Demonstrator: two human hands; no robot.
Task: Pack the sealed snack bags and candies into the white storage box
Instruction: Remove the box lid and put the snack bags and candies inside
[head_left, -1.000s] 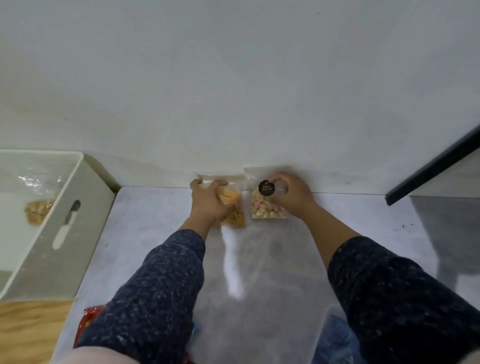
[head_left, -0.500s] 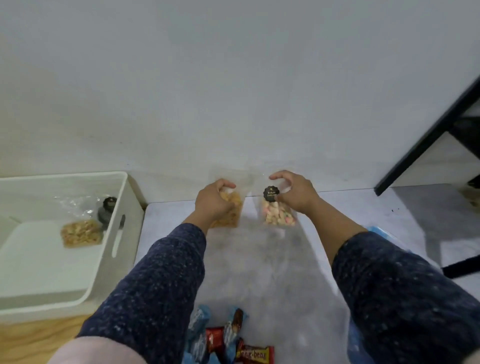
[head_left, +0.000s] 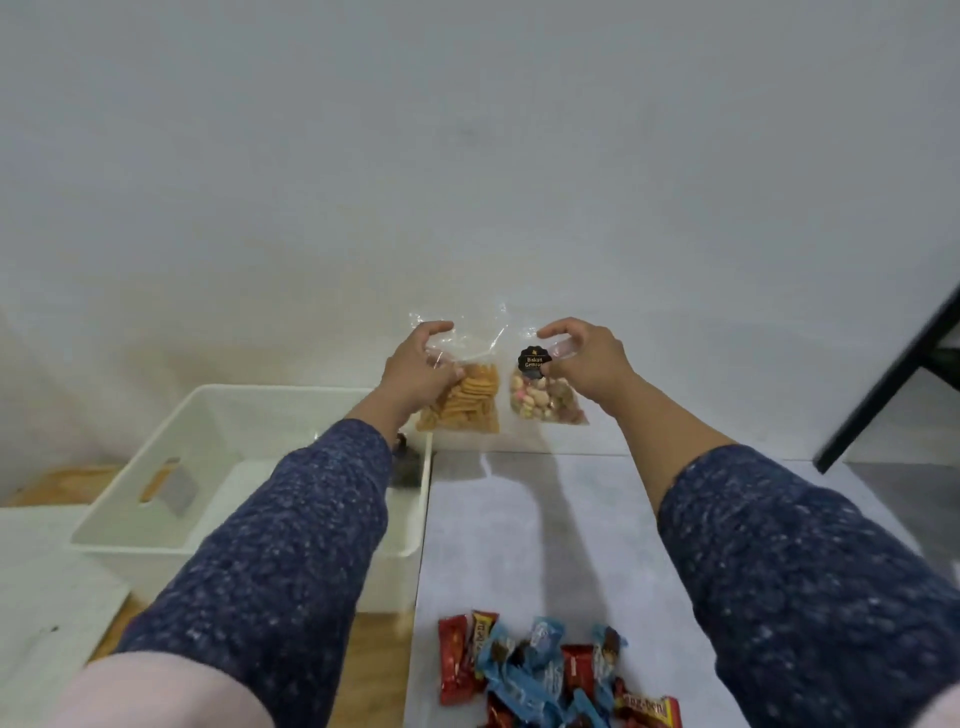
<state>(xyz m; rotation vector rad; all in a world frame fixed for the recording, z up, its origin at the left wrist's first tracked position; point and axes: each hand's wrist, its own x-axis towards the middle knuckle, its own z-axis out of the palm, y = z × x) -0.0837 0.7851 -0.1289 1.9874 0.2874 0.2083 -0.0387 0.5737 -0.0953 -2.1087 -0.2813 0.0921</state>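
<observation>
My left hand (head_left: 418, 368) grips a clear sealed bag of orange crackers (head_left: 467, 402) by its upper part, lifted off the table. My right hand (head_left: 584, 358) pinches a second clear bag of mixed pastel biscuits (head_left: 543, 399) just beside its round black label. Both bags hang side by side in the air, near the far right corner of the white storage box (head_left: 156, 462). The box stands at the left, its inside largely hidden by my left arm. A heap of red and blue wrapped candies (head_left: 545, 670) lies on the grey table at the near edge.
The grey tabletop (head_left: 545, 530) stretches between the box and my right arm. A white wall rises right behind it. A black slanted bar (head_left: 893, 384) crosses the right side. Wooden floor (head_left: 67, 475) shows left of the box.
Both hands have lifted the two bags off the table and raised them. The view has shifted, so the box now sits under my left arm and the candies show fully.
</observation>
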